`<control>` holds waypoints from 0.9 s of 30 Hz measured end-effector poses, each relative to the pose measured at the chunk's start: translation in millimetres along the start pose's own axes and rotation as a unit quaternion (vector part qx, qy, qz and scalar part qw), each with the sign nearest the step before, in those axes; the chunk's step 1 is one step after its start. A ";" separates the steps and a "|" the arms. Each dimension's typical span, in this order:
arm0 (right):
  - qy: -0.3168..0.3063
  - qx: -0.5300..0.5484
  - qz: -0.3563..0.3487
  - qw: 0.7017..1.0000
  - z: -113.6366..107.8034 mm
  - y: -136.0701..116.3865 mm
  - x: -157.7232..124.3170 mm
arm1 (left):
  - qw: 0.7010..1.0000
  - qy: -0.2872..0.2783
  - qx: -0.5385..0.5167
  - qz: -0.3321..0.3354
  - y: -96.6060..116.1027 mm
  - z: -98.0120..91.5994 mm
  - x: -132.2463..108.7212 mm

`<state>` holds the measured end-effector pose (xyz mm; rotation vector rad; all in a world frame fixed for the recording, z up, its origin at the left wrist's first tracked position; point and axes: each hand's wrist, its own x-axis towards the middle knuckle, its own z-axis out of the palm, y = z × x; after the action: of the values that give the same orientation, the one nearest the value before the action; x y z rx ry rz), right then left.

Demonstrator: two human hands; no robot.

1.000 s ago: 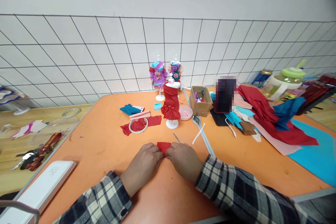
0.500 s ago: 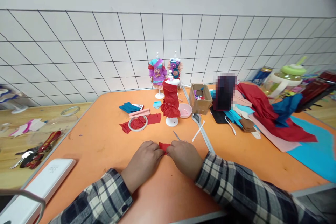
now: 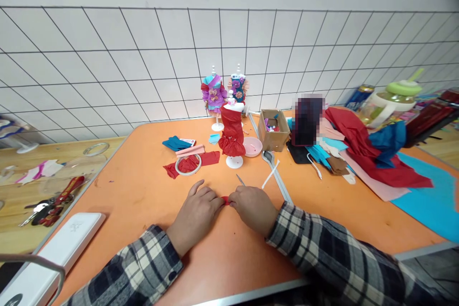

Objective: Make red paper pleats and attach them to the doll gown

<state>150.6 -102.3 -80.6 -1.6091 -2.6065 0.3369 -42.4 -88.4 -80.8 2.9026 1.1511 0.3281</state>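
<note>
A small piece of red crepe paper lies low over the orange table between my hands; only a narrow strip of it shows. My left hand pinches its left end, with one finger raised. At the right end, my right hand grips it with curled fingers. A pointed metal tip sticks out just beyond my right hand, the rest hidden behind it. Past the hands stands a small dress form in a red dress on a white round base.
Left of the form, a roll of clear tape rests on red paper. Behind are two more dressed forms. To the right are a pink dish, a cardboard box and coloured paper sheets. A white power bank lies at front left.
The red piece between my hands now shows as a narrower strip, its upper edge turned down. One finger of my left hand has lifted. The view has shifted slightly.
</note>
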 end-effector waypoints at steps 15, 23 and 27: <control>0.064 0.032 -0.002 0.997 2.8 2.7 -0.7 | 1.000 -0.007 -0.003 0.020 1.5 2.0 0.9; 0.057 0.035 -0.023 0.998 10.5 10.3 -0.6 | 1.000 -0.021 -0.013 0.001 -1.4 1.8 0.9; 0.063 0.035 -0.015 0.997 11.9 11.5 -1.7 | 0.999 -0.009 -0.032 0.002 -1.1 -0.7 0.7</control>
<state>159.5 -100.7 -94.5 -1.5144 -2.4945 0.3115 -42.8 -87.2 -80.1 2.8483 1.1105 0.3310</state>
